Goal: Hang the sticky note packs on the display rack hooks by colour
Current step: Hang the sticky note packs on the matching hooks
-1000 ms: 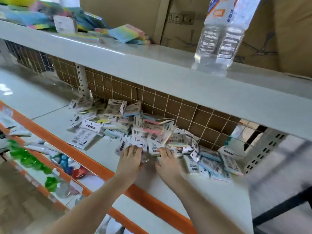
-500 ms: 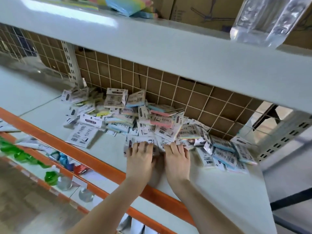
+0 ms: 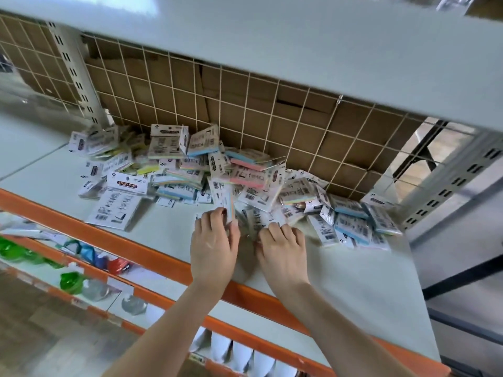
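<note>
While the sticky note packs (image 3: 212, 172) lie heaped on the shelf (image 3: 353, 281) against the wire grid (image 3: 272, 104), one pack (image 3: 227, 205) is pinched by the left hand (image 3: 213, 247); the right hand (image 3: 283, 250) is curled on a wrapped pack (image 3: 261, 220).

Sticky note packs (image 3: 245, 183) at frame centre look wrapped in glossy clear plastic over paper. The shelf (image 3: 353, 289) beneath is smooth painted metal; the wire grid (image 3: 245, 104) behind fronts matt brown cardboard (image 3: 299, 126).

Two hands (image 3: 213, 247), dozens of sticky note packs (image 3: 246, 176) (uncountable heap)
</note>
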A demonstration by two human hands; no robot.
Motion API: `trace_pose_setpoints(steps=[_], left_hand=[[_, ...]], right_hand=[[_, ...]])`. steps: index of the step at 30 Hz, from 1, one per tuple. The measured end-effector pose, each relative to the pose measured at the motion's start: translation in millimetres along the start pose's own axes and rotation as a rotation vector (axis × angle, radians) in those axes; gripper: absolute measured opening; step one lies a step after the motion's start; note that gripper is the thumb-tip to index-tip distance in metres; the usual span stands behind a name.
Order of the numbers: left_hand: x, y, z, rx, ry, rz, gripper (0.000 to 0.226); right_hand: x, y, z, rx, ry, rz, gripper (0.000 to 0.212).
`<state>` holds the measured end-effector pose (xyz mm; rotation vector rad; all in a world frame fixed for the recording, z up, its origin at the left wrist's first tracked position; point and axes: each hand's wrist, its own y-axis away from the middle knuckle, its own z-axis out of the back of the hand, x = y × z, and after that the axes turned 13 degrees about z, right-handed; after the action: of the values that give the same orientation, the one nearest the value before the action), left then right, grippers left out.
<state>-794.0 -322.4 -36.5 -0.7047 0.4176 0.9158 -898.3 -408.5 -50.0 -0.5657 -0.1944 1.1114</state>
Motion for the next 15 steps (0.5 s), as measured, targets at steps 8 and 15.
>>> trace_pose_setpoints(steps=[8, 15], left_hand=[[-4.5, 1.4, 8.5, 0.044, 0.202, 0.193, 0.026], [-2.3, 1.8, 10.3, 0.062, 0.296, 0.214, 0.012]], right_hand=[[-2.1, 3.5, -5.7, 0.047, -0.086, -0.034, 0.05], [-5.1, 8.6, 3.3, -0.063, -0.092, -0.084, 0.02]])
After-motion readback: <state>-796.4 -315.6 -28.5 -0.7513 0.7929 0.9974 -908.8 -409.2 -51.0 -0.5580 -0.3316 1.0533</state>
